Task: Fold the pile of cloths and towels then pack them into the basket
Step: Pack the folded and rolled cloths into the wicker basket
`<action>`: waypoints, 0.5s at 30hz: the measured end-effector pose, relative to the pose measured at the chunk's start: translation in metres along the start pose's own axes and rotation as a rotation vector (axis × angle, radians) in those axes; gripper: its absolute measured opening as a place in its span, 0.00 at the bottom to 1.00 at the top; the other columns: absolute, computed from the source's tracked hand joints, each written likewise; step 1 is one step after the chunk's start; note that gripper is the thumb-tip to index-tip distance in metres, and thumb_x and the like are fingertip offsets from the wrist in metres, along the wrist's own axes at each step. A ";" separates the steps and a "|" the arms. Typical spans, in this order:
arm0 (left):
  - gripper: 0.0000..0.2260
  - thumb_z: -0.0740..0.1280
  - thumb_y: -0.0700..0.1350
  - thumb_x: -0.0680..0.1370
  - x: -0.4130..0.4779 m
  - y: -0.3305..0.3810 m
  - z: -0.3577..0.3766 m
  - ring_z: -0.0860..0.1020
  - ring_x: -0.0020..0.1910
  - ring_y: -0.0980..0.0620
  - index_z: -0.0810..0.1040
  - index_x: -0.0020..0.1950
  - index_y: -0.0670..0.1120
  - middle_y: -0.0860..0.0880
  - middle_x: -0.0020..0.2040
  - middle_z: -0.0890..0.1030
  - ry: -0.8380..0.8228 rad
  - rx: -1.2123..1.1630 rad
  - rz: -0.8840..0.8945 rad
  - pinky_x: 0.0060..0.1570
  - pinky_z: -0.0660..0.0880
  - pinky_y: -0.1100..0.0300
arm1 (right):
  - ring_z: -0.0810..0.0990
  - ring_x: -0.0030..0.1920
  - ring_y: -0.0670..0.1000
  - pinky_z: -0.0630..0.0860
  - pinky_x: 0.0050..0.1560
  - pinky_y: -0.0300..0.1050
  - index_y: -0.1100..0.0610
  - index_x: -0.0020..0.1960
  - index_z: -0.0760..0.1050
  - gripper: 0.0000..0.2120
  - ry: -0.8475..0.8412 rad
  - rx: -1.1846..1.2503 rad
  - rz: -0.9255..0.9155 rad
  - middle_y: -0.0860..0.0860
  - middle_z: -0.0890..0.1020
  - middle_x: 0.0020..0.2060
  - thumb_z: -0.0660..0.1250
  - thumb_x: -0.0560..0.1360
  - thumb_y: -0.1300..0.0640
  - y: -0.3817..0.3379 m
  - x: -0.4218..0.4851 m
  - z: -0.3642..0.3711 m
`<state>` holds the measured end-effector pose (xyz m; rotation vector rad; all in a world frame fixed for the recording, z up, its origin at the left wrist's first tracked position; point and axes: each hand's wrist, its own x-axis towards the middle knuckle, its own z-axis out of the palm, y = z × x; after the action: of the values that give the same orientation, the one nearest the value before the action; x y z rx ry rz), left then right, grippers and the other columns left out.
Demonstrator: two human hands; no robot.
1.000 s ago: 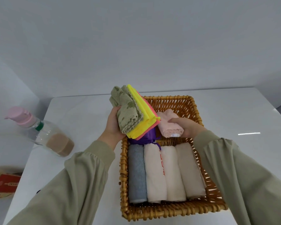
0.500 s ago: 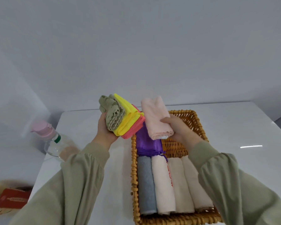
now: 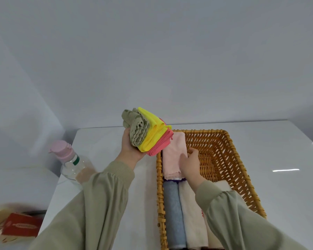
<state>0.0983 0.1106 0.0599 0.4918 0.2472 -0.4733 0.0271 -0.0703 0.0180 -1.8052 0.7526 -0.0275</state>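
Observation:
A wicker basket point(image 3: 229, 159) stands on the white table. Along its near end lie rolled towels: a grey-blue towel point(image 3: 173, 213) and cream towels point(image 3: 193, 219). A folded pale pink towel point(image 3: 173, 156) lies in the far left part of the basket over a purple cloth point(image 3: 172, 180), of which only an edge shows. My right hand point(image 3: 190, 163) rests on the pink towel's right side with fingers fairly straight. My left hand point(image 3: 130, 147) holds a stack of folded cloths point(image 3: 148, 134), olive, yellow and coral, up in the air left of the basket.
A clear bottle with a pink pump cap point(image 3: 70, 161) stands at the table's left edge. A red box point(image 3: 20, 226) lies lower left, off the table. The basket's far right part shows bare wicker. The wall runs behind the table.
My right hand has lowered the pink towel from mid-air into the basket's far left part, over the purple cloth. My left hand keeps the cloth stack raised.

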 end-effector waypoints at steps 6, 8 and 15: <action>0.17 0.61 0.54 0.79 0.003 -0.002 -0.003 0.76 0.62 0.41 0.82 0.57 0.45 0.42 0.59 0.81 0.021 -0.004 -0.006 0.66 0.68 0.42 | 0.57 0.74 0.62 0.58 0.72 0.55 0.58 0.75 0.54 0.27 0.045 -0.985 -0.667 0.60 0.56 0.75 0.56 0.77 0.59 -0.007 0.004 -0.008; 0.17 0.60 0.54 0.79 0.004 -0.003 -0.003 0.79 0.56 0.41 0.84 0.53 0.45 0.42 0.55 0.82 0.039 0.007 0.002 0.62 0.73 0.43 | 0.48 0.77 0.59 0.47 0.76 0.56 0.57 0.77 0.49 0.28 -0.105 -1.127 -0.781 0.57 0.50 0.77 0.49 0.80 0.51 -0.011 0.014 -0.008; 0.19 0.59 0.54 0.79 0.012 -0.013 -0.013 0.82 0.48 0.44 0.86 0.46 0.45 0.44 0.49 0.84 0.077 0.055 -0.013 0.53 0.77 0.49 | 0.39 0.76 0.57 0.42 0.75 0.59 0.54 0.78 0.42 0.36 -0.304 -1.305 -0.769 0.53 0.46 0.78 0.31 0.74 0.40 0.008 0.041 0.022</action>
<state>0.1004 0.1026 0.0393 0.5628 0.3120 -0.4755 0.0638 -0.0730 -0.0113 -3.1329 -0.3389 0.2868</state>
